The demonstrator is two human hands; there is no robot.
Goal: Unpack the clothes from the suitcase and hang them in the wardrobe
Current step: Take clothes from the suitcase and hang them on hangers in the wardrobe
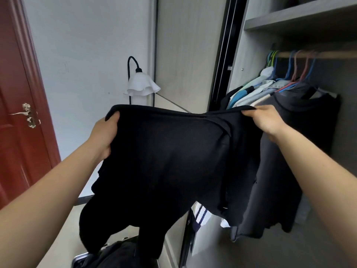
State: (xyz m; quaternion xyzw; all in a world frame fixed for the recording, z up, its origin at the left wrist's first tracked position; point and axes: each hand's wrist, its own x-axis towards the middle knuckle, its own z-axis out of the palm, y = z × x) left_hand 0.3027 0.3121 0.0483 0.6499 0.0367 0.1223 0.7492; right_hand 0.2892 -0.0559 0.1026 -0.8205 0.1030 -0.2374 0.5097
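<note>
A bedroom corner with a pale wall, a red door (17, 113) and a white-shaded lamp (142, 84) lies to the left of an open wardrobe (289, 18), whose wooden rail (332, 54) serves as the landmark here. Coloured hangers (295, 68) crowd the rail's left end, carrying light shirts (251, 91) and, frontmost, a dark grey T-shirt (309, 113). Below and left of the rail, outside the wardrobe, both hands hold up a black garment (170, 161) by its top edge. The left hand (104, 132) grips one corner with fingers curled over the cloth, and the right hand (264, 120) pinches the other corner just in front of the grey T-shirt. The stretched edge runs roughly parallel to the rail, and the rest hangs straight down towards the suitcase (82, 255) on the floor, far below the rail. The right hand is clearly the nearer one to the rail. No hanger shows in the garment, so one probably has to be taken from the rail first. Open room appears to lie along the rail's right stretch, past the grey T-shirt, while the wardrobe's dark door frame (222, 74) stands close on the left.
</note>
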